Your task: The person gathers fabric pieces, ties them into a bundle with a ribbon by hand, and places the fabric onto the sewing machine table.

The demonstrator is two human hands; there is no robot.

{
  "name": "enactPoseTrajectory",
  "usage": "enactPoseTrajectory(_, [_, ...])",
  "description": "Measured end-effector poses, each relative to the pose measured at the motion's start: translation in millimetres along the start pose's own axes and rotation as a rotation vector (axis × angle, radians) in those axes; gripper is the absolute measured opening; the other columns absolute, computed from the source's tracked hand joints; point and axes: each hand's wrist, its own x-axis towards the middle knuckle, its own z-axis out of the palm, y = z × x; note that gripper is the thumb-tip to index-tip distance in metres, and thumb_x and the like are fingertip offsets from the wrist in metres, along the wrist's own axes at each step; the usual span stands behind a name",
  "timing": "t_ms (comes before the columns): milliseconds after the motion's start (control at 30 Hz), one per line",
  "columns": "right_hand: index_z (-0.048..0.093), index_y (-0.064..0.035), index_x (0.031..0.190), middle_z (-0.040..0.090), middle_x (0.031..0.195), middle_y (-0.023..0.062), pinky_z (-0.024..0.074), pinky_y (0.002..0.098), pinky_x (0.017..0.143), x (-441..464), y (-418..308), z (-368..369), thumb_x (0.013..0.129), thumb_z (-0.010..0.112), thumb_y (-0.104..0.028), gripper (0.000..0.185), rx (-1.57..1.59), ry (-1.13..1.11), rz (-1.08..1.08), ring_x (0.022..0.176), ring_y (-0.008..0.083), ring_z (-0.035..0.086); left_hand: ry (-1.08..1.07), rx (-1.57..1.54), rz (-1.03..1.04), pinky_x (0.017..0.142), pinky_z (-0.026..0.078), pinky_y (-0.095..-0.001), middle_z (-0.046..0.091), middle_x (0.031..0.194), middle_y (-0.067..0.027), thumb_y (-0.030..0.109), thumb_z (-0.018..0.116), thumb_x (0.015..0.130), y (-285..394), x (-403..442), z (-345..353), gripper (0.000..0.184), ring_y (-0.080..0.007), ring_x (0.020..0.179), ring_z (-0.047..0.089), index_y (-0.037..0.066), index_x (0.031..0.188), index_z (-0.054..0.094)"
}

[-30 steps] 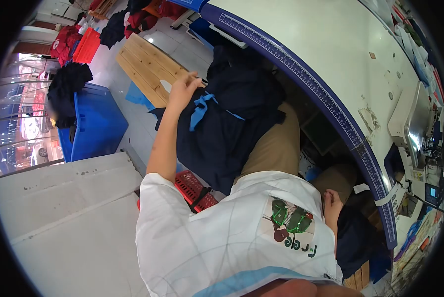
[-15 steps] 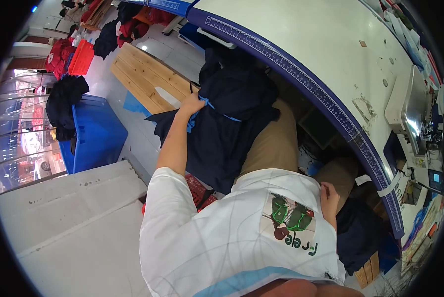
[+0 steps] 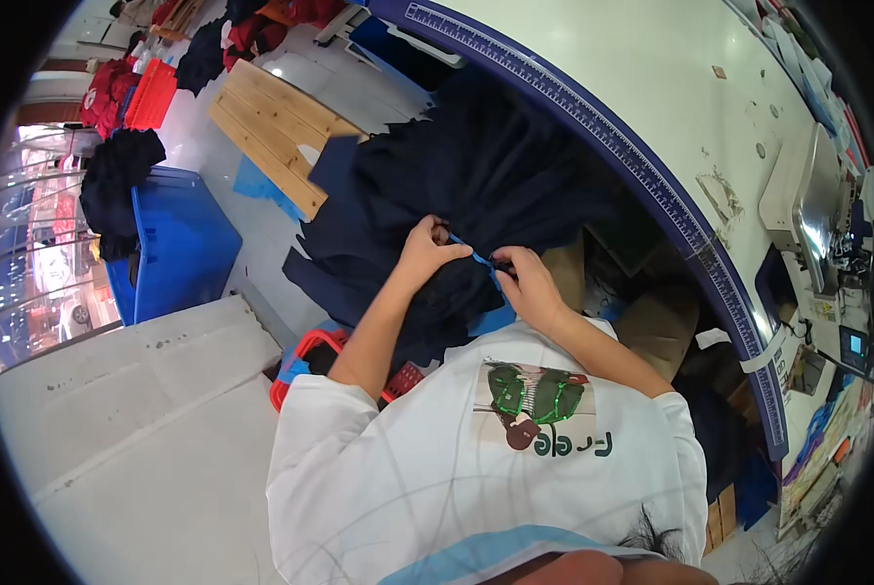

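Our left hand point(image 3: 433, 255) and right hand point(image 3: 531, 280) both pinch a blue strip point(image 3: 483, 260) (skinny little thing, tbh) over the navy cloth point(image 3: 476, 171), bunched up beside the desk's point(image 3: 671, 107) ruler-marked edge.

Cloth point(image 3: 437, 171) between tabletop point(image 3: 641, 97) on the right and bin point(image 3: 185, 244) on the left, planks point(image 3: 276, 132) ahead to the left

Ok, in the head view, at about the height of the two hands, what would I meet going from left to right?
Blue bin, left hand, thin blue strip, right hand, ruler strip, shiny metal plate.
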Motion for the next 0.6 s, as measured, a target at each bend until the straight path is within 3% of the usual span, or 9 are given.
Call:
enactPoseTrajectory(67, [0.049, -0.002, 0.097, 0.053, 0.091, 0.0135, 0.0413, 0.0354, 0.076, -3, 4, 7, 0.073, 0.059, -0.005, 0.026, -0.026, 0.032, 0.021, 0.089, 0.0297, 0.05, 0.148, -0.132, 0.01, 0.058, 0.04, -0.0241, 0.051, 0.069, -0.004, 0.023, 0.079, 0.055, -1, -5, 9, 0.055, -0.0115, 0.063, 0.047, -0.005, 0.091, 0.049])
enactPoseTrajectory(167, [0.049, -0.003, 0.098, 0.052, 0.092, 0.0135, 0.0408, 0.0342, 0.076, -10, 15, 9, 0.071, 0.061, -0.005, 0.029, 0.003, 0.012, 0.057, 0.091, 0.0292, 0.049, 0.226, 0.152, -0.014, 0.071, 0.043, -0.0283, 0.054, 0.083, -0.0116, 0.028, 0.08, 0.054, -6, -5, 4, 0.065, -0.0189, 0.078, 0.052, -0.006, 0.098, 0.047])
enactPoseTrajectory(267, [0.049, -0.0021, 0.096, 0.054, 0.083, 0.0127, 0.0424, 0.034, 0.069, -10, 15, 2, 0.072, 0.06, -0.005, 0.026, -0.106, -0.027, -0.135, 0.082, 0.0279, 0.052, 0.243, 0.22, 0.072, 0.087, 0.038, -0.0321, 0.05, 0.105, -0.0201, 0.034, 0.079, 0.054, -19, 5, 6, 0.079, -0.0272, 0.099, 0.049, -0.007, 0.111, 0.041])
enactPoseTrajectory(367, [0.051, -0.0015, 0.093, 0.054, 0.07, 0.01, 0.0428, 0.0338, 0.059, -15, 10, -18, 0.074, 0.059, -0.008, 0.022, -0.049, -0.295, 0.151, 0.065, 0.0271, 0.053, 0.101, 0.103, 0.073, 0.095, 0.031, -0.0319, 0.042, 0.119, -0.0227, 0.035, 0.076, 0.058, 0, 0, 15, 0.088, -0.0298, 0.114, 0.041, -0.007, 0.121, 0.032])
enactPoseTrajectory(467, [0.053, -0.0029, 0.096, 0.054, 0.062, 0.0081, 0.0418, 0.0354, 0.052, -40, 3, -41, 0.076, 0.059, -0.014, 0.023, 0.668, -0.287, 0.494, 0.053, 0.0253, 0.052, 0.023, 0.161, 0.009, 0.096, 0.029, -0.0296, 0.041, 0.122, -0.0183, 0.028, 0.073, 0.064, 5, 0, 16, 0.082, -0.0242, 0.114, 0.039, -0.005, 0.126, 0.03])
enactPoseTrajectory(567, [0.055, -0.006, 0.101, 0.058, 0.07, 0.0084, 0.0442, 0.0346, 0.054, -62, -8, -83, 0.078, 0.058, -0.017, 0.026, 0.839, -0.016, 0.563, 0.055, 0.0255, 0.054, -0.033, 0.043, 0.078, 0.096, 0.03, -0.0295, 0.043, 0.121, -0.0161, 0.026, 0.07, 0.068, 2, 7, 12, 0.076, -0.0225, 0.112, 0.04, -0.005, 0.126, 0.031])
enactPoseTrajectory(600, [0.056, -0.0062, 0.101, 0.059, 0.072, 0.0086, 0.0451, 0.0347, 0.056, -72, -3, -85, 0.078, 0.058, -0.017, 0.026, 0.487, 0.003, 0.459, 0.057, 0.0253, 0.055, -0.043, 0.043, 0.041, 0.095, 0.031, -0.029, 0.043, 0.12, -0.0145, 0.024, 0.068, 0.071, 2, 9, 10, 0.072, -0.0213, 0.111, 0.04, -0.004, 0.126, 0.031])
